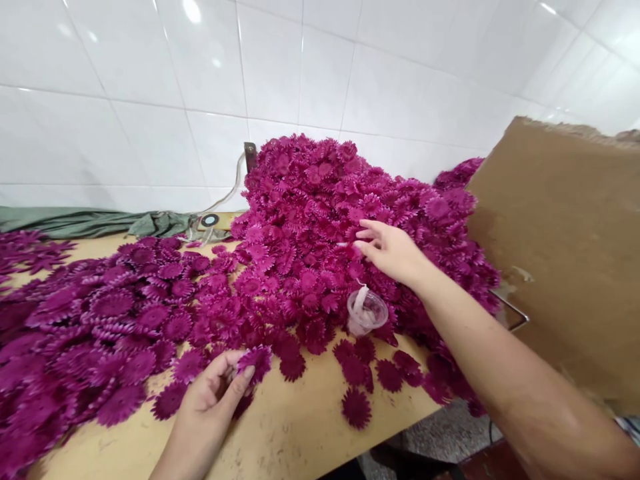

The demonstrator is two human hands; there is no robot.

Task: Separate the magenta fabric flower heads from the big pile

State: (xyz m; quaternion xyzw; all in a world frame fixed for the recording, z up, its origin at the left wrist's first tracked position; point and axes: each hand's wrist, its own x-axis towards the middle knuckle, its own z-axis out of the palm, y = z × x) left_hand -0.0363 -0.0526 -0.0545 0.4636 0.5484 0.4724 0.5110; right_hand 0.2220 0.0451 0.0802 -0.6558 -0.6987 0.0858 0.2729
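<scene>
A big heap of magenta fabric flowers [320, 220] rises against the tiled wall. My right hand [387, 250] reaches into the heap, fingers pinched on a flower at its surface. My left hand [213, 393] rests near the front of the wooden table [295, 433], thumb and fingers closed on a single magenta flower [255, 360]. A flatter spread of magenta flower layers [100, 320] covers the table's left side. Loose flowers [357, 407] lie scattered by the front edge.
A small clear plastic cup [367, 311] sits at the foot of the heap. A brown cardboard sheet [565, 247] stands at the right. Green cloth [100, 223] lies along the wall at the left, with a cable and a small metal bracket [249, 157] behind it.
</scene>
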